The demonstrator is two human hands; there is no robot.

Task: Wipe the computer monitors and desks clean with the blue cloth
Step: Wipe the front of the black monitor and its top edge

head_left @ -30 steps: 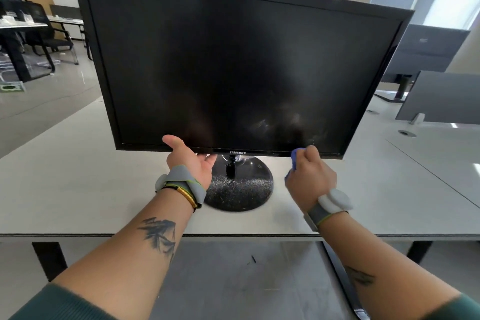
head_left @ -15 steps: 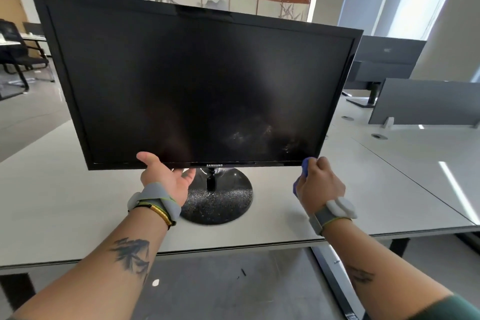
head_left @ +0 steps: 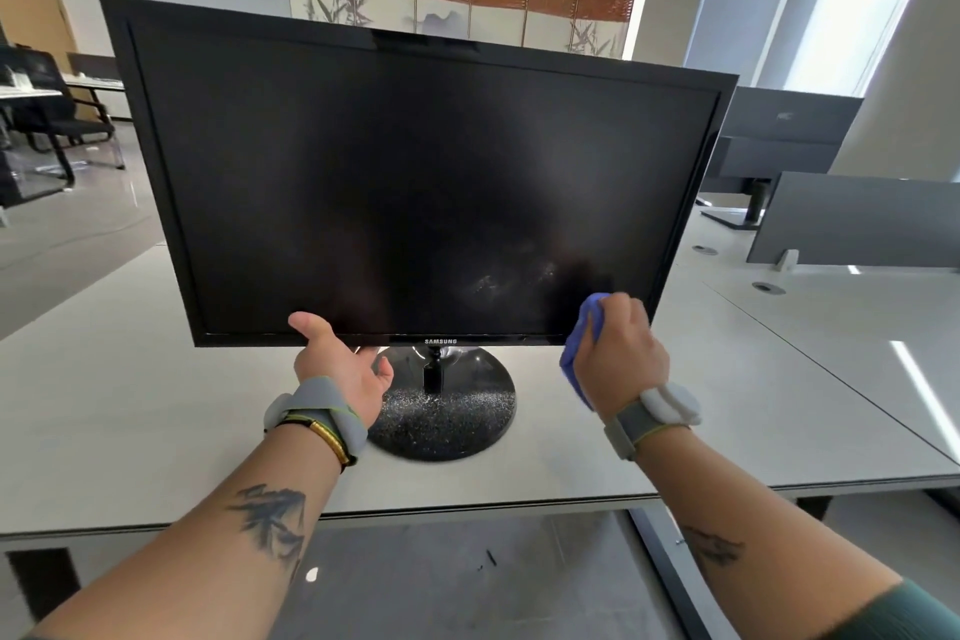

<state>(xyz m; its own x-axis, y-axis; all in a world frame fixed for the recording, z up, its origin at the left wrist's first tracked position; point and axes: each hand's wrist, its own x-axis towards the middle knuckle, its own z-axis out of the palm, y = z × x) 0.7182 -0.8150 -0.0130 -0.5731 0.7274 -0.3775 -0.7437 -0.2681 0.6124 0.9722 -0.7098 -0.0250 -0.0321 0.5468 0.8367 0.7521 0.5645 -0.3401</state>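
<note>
A black Samsung monitor (head_left: 415,182) stands on a round, dust-speckled base (head_left: 447,416) on the white desk (head_left: 130,405). Smudges show on the screen's lower right. My left hand (head_left: 337,364) holds the monitor's bottom edge, thumb in front of the bezel and fingers underneath. My right hand (head_left: 618,353) grips the bunched blue cloth (head_left: 584,343) and presses it against the lower right corner of the screen.
Two more monitors (head_left: 779,140) stand with their backs toward me on the adjoining desks at the right, beside a grey divider panel (head_left: 857,224). Cable grommets (head_left: 769,287) sit in the desktop. A black chair (head_left: 47,109) and a table are at the far left.
My right hand rose with the cloth from below the monitor's bottom edge onto the screen's lower right corner. My left hand kept its hold on the bottom edge. My view tilted upward.
</note>
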